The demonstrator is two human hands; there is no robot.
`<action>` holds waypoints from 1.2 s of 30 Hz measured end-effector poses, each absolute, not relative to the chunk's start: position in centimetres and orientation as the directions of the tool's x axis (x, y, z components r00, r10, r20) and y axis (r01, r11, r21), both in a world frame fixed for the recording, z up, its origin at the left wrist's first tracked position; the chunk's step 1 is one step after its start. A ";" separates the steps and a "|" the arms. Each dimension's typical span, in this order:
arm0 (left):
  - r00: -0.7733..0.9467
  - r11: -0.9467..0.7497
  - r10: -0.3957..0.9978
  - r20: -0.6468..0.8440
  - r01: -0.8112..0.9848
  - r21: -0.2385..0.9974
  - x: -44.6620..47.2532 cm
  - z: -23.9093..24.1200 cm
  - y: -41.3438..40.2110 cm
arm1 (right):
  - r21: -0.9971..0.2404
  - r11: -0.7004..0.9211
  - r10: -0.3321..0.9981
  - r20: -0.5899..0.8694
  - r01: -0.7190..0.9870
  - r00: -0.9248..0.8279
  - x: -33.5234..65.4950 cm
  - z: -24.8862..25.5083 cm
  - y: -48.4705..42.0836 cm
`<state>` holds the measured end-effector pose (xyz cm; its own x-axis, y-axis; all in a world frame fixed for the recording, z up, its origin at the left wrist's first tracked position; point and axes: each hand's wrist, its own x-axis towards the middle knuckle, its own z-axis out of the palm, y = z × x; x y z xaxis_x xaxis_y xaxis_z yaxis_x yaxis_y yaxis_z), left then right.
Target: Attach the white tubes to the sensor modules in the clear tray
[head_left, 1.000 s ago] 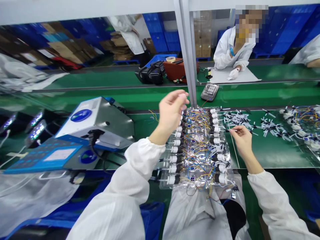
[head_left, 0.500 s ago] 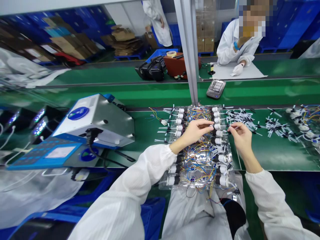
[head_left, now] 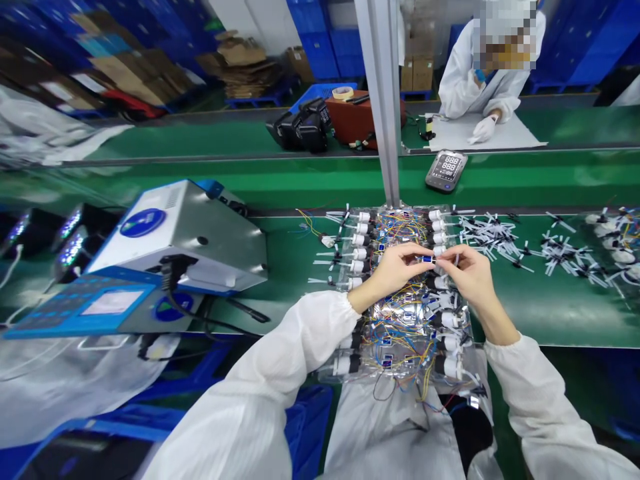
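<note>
My left hand [head_left: 397, 268] is closed in a pinch on a small blue-and-silver part [head_left: 428, 260] above the wired tray. Against the right end of that part, my right hand [head_left: 469, 272] has its thumb and forefinger pressed together; what lies between them is too small to make out. Beneath both hands is a clear plastic tray [head_left: 367, 363] with rows of white-and-black cylindrical parts [head_left: 345, 365] along its two sides. Thin coloured wires [head_left: 407, 227] tangle across its middle, among small blue-and-silver pieces like those in my fingers.
White strips with black middles [head_left: 487, 233] lie heaped to the right, before another wired tray [head_left: 623, 250]. A grey-and-blue machine [head_left: 175, 233] stands left. Behind are a metal post [head_left: 383, 113], a display unit [head_left: 447, 171] and a seated co-worker [head_left: 493, 87].
My right hand has moved left from the tray's right edge to meet my left fingertips. The blue-and-silver part now shows between them. The camera view has shifted slightly.
</note>
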<state>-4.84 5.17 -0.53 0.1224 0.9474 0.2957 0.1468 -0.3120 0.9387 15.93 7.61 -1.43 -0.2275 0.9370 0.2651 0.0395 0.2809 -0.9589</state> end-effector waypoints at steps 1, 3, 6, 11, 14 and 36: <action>0.121 -0.312 0.947 0.297 0.140 0.940 -4.8 -0.6 5.1 | -0.959 0.281 0.938 0.263 0.049 -0.226 15.8 -1.4 7.5; 0.115 -0.319 0.946 0.305 0.139 0.938 -4.7 -0.7 5.1 | -0.954 0.292 0.937 0.272 0.065 -0.220 15.7 -1.4 7.3; 0.121 -0.332 0.941 0.315 0.171 0.928 -4.6 -0.7 5.0 | -0.956 0.287 0.940 0.268 0.064 -0.209 15.6 -1.4 7.2; 0.158 -0.451 0.892 0.423 0.295 0.842 -4.6 -0.1 4.8 | -0.960 0.278 0.940 0.265 0.037 -0.216 15.8 -1.6 7.1; 0.232 -0.572 0.820 0.523 0.358 0.738 -4.7 0.0 4.7 | -0.956 0.292 0.932 0.275 0.040 -0.235 16.0 -1.9 6.9; 0.149 -0.645 0.754 0.639 0.348 0.680 -4.1 -0.8 4.7 | -0.962 0.218 0.929 0.256 -0.163 -0.269 15.6 -1.6 7.0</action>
